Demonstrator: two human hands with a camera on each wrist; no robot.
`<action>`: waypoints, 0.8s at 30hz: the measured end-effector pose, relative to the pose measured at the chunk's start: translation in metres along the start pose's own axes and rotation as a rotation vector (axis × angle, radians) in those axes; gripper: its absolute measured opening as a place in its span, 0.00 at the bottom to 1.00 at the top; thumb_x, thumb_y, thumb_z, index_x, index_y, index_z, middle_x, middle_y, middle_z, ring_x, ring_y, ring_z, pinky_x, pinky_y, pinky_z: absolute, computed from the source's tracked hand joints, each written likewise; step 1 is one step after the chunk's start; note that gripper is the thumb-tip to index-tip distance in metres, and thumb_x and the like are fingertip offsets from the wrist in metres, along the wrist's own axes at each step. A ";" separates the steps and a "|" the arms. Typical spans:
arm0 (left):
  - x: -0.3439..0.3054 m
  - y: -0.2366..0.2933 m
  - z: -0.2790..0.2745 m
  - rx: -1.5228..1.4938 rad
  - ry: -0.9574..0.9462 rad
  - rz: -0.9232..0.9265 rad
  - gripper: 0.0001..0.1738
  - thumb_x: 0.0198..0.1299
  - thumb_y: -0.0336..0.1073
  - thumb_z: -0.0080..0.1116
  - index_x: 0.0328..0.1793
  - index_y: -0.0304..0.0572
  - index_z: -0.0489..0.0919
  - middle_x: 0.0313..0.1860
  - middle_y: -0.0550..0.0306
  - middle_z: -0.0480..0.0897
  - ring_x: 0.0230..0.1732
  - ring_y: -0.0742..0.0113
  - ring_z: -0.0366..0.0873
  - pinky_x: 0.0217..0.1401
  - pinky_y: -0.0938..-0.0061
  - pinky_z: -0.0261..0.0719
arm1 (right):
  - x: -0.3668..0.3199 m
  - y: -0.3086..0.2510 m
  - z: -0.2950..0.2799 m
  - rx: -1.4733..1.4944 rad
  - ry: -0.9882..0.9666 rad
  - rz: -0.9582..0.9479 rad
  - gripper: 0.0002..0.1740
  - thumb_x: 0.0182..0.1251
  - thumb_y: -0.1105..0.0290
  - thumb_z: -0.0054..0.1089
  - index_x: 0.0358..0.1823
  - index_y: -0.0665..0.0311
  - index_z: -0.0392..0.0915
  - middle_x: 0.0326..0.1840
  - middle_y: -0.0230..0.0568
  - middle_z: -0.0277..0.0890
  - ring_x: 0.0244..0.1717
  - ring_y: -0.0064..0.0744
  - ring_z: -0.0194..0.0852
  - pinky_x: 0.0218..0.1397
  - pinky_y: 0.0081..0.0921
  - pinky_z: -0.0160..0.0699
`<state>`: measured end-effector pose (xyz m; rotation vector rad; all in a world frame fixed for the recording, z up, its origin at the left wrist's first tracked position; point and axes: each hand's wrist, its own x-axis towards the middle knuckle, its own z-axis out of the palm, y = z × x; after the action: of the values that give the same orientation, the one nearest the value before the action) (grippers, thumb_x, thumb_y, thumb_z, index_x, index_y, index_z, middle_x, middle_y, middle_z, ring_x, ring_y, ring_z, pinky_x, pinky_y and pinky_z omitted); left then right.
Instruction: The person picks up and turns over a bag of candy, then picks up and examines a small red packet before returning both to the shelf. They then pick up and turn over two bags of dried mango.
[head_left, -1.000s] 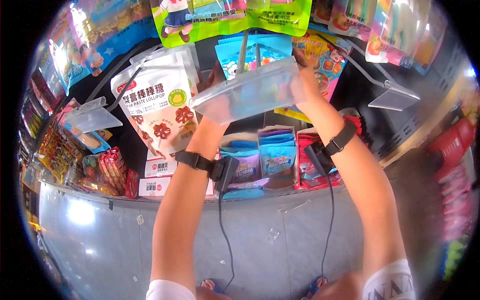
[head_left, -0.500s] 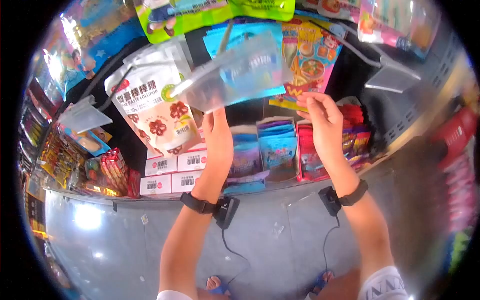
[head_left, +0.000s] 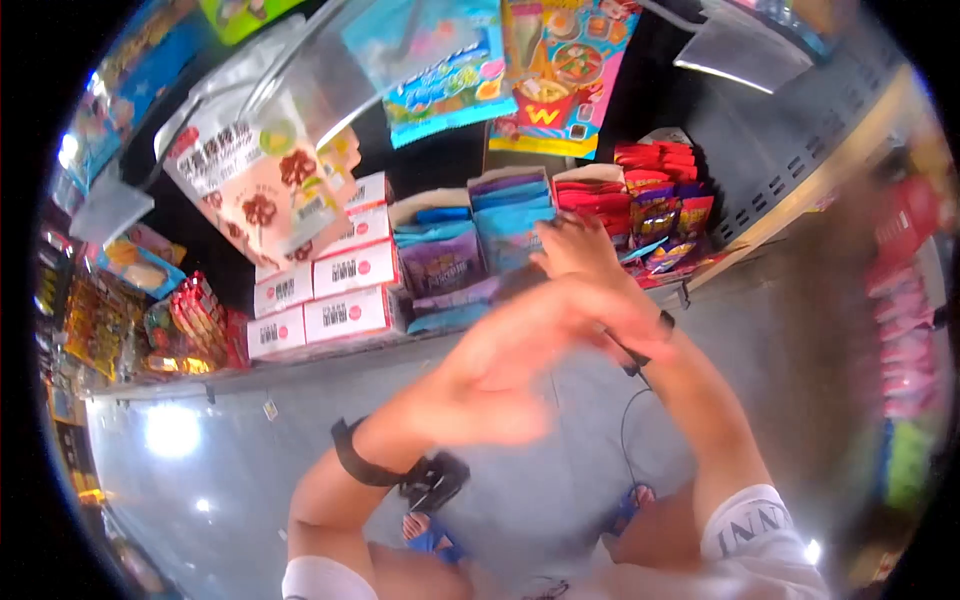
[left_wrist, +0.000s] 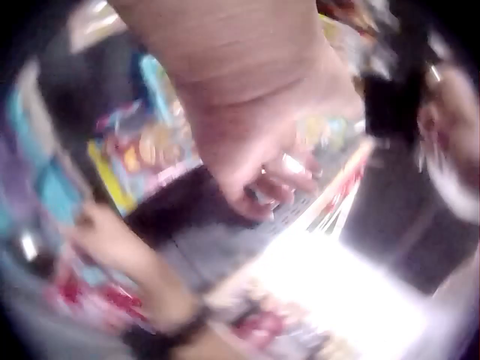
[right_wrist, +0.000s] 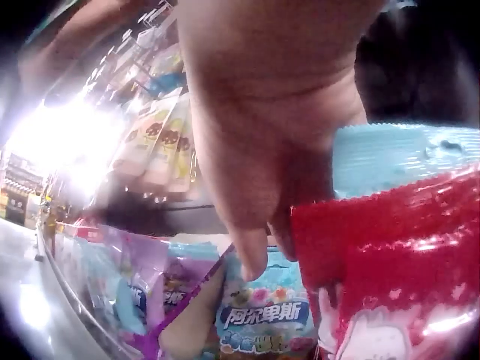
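Observation:
My right hand point(head_left: 578, 248) reaches down to the box of blue candy packets point(head_left: 508, 212). In the right wrist view its thumb point(right_wrist: 251, 259) points down in front of a blue packet point(right_wrist: 262, 319); I cannot tell whether it pinches one, as the other fingers are mostly hidden. Close beside that hand stand red packets point(right_wrist: 397, 262). My left hand point(head_left: 500, 360), blurred, is in front of the shelf and overlaps the right forearm in the head view. Its fingers are loosely bent in the left wrist view and hold nothing visible.
Above hang a blue bag point(head_left: 445, 95), a yellow and pink bag point(head_left: 560, 75) and white lollipop pouches point(head_left: 250, 185). Clear tag holders point(head_left: 745, 50) jut out on wire hooks. White boxes point(head_left: 350, 268) and purple packets point(head_left: 440, 262) line the low shelf.
Both hands have come down from the clear tag holder before the hanging blue bag. The right went to the boxed packets; the left swung down and rightward. The head view has shifted lower.

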<state>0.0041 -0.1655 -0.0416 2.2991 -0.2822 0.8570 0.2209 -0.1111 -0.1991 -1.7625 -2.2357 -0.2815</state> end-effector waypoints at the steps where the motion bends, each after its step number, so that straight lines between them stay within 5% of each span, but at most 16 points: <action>1: 0.011 0.015 0.001 -0.110 -0.097 0.045 0.22 0.64 0.36 0.63 0.60 0.36 0.71 0.54 0.47 0.78 0.52 0.60 0.77 0.56 0.66 0.75 | -0.003 -0.003 0.000 0.009 -0.009 0.000 0.15 0.60 0.59 0.68 0.43 0.59 0.80 0.40 0.40 0.83 0.54 0.42 0.79 0.59 0.48 0.72; 6: 0.037 0.057 0.041 -0.348 -0.262 0.101 0.23 0.64 0.38 0.62 0.60 0.35 0.71 0.54 0.46 0.78 0.52 0.60 0.77 0.57 0.66 0.75 | 0.003 -0.007 -0.009 -0.011 0.005 -0.034 0.14 0.60 0.61 0.68 0.43 0.59 0.80 0.40 0.40 0.83 0.53 0.43 0.79 0.62 0.50 0.70; 12: 0.041 0.075 0.068 -0.427 -0.254 0.089 0.24 0.65 0.41 0.61 0.62 0.35 0.70 0.55 0.46 0.78 0.53 0.59 0.77 0.58 0.66 0.74 | 0.017 -0.013 -0.012 -0.129 -0.019 -0.009 0.13 0.58 0.61 0.70 0.40 0.60 0.80 0.39 0.40 0.83 0.52 0.43 0.79 0.59 0.48 0.72; 24: 0.033 0.094 0.085 -0.516 -0.212 0.063 0.27 0.66 0.45 0.58 0.64 0.34 0.69 0.57 0.45 0.78 0.55 0.59 0.76 0.59 0.66 0.74 | 0.020 -0.048 -0.011 0.125 0.086 -0.093 0.12 0.59 0.62 0.69 0.38 0.60 0.80 0.37 0.41 0.82 0.46 0.45 0.80 0.50 0.41 0.78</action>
<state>0.0336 -0.2911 -0.0208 1.8979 -0.5968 0.4936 0.1713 -0.1072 -0.1810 -1.5570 -2.2268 -0.2267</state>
